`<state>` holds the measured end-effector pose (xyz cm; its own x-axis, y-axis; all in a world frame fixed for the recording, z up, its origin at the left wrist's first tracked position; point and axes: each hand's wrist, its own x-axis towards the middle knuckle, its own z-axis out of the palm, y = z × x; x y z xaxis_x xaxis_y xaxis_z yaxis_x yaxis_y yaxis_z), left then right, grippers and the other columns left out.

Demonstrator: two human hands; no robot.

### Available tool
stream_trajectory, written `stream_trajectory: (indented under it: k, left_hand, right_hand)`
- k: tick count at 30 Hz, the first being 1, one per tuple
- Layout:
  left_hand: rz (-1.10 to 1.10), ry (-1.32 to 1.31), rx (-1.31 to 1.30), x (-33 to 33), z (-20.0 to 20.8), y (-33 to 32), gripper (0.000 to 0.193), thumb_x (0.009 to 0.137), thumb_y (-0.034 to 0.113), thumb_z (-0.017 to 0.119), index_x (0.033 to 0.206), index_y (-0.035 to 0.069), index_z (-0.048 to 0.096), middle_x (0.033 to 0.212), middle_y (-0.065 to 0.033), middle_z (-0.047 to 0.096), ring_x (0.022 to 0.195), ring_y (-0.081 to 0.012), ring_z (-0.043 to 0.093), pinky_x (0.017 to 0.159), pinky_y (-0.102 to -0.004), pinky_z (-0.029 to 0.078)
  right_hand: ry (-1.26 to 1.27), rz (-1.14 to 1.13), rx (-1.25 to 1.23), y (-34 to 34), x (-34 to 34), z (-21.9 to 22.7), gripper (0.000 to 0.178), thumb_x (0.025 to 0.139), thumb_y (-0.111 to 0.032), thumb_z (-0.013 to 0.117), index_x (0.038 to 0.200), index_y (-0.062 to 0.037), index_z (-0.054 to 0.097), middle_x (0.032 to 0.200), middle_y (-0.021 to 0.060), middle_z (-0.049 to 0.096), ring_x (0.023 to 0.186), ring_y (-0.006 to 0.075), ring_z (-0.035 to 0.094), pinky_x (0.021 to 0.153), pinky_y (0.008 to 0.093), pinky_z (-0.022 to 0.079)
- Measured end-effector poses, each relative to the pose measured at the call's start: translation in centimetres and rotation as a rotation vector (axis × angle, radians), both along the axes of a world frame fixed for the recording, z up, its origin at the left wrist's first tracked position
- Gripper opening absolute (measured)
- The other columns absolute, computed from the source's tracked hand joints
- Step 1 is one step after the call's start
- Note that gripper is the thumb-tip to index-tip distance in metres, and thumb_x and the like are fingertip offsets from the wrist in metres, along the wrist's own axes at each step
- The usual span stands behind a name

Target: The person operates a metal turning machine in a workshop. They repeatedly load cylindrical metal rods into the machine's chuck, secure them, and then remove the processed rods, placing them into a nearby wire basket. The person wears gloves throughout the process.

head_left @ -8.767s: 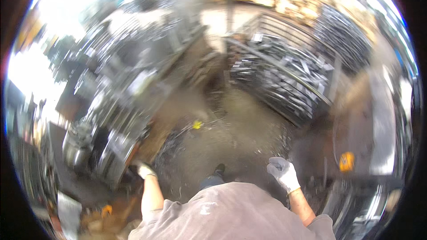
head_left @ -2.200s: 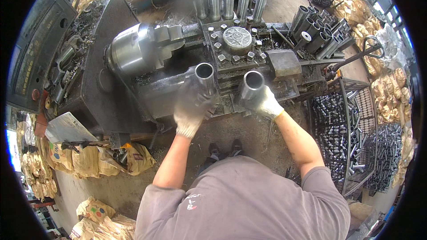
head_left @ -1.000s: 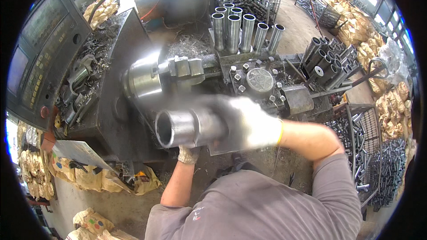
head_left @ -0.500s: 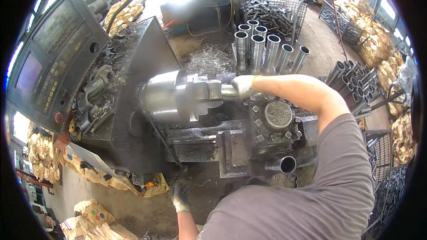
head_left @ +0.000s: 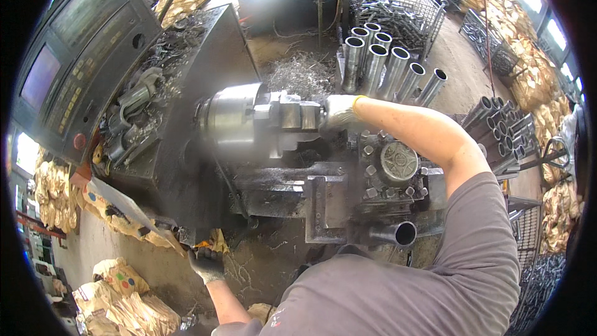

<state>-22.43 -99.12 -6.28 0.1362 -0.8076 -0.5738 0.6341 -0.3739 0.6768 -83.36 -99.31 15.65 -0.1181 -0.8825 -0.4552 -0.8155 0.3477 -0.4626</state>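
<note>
My right hand [head_left: 343, 114], in a pale work glove, is closed at the jaw end of a lathe chuck [head_left: 231, 115]. Its fingers wrap a metal tube [head_left: 323, 114], of which only a short shiny bit shows between the jaws [head_left: 300, 116] and the glove. Just below that hand stands the square tool post [head_left: 398, 160] with its round cap and bolts. Low on the left, my left hand [head_left: 207, 265] wears a dark-palmed glove, its fingers apart with nothing in them. It is beside the lower end of a flat panel [head_left: 134, 211].
Several upright steel tubes [head_left: 376, 62] stand behind the lathe, with more stacked [head_left: 500, 127] at right. Another tube [head_left: 404, 234] lies on the near side. The control panel [head_left: 78, 68] rises at left. Metal scraps [head_left: 140, 96] cover the headstock top; paper sacks [head_left: 124, 298] lie below.
My right hand has come closer to the jaws, and less of the tube shows between them. My left hand has moved left toward the flat panel, and its fingers have spread. The view has shifted slightly.
</note>
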Motion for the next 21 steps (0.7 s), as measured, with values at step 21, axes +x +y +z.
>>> stream_trajectory:
  k: [21]
  left_hand:
    - [0.120, -1.459, -0.674, -0.1, 9.5, 0.5, 0.043, 0.107, 0.024, 0.062, 0.140, -0.003, 0.062, 0.109, -0.0126, 0.070, 0.088, -0.0267, 0.069, 0.079, -0.0447, 0.059]
  right_hand:
    - [-0.218, -0.626, -0.966, 23.7, 4.3, 7.1, 0.044, 0.097, -0.006, 0.074, 0.138, 0.0025, 0.065, 0.114, 0.0121, 0.080, 0.104, 0.0162, 0.075, 0.095, 0.0309, 0.058]
